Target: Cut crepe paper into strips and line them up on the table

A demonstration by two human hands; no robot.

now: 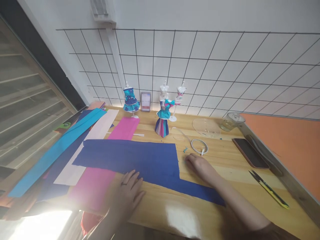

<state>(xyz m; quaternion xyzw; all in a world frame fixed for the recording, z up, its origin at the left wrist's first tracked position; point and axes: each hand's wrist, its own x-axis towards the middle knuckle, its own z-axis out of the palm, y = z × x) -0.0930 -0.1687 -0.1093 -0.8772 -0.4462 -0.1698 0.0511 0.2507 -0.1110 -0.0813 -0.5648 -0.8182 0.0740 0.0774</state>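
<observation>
A dark blue fabric piece (130, 156) lies flat across the wooden table, with a narrow strip running to the right. My left hand (131, 188) rests at its lower edge, fingers spread and holding nothing. Just right of the fabric, my right hand (198, 165) lies on the table with its fingers curled together; whatever may be under the fingertips is hidden. Small teal scraps (185, 150) and a roll of white tape (199, 146) are beyond that hand. Pink fabric (125, 128) passes beneath the blue piece, beside white (102, 125) and light blue (62, 146) strips.
Small dress forms in blue (130, 100) and teal (163, 113) outfits stand at the back near a small screen (145, 101). On the right are a glass jar (231, 121), a phone (250, 153) and yellow-black thread snips (270, 190). A wooden ledge (282, 170) borders the table.
</observation>
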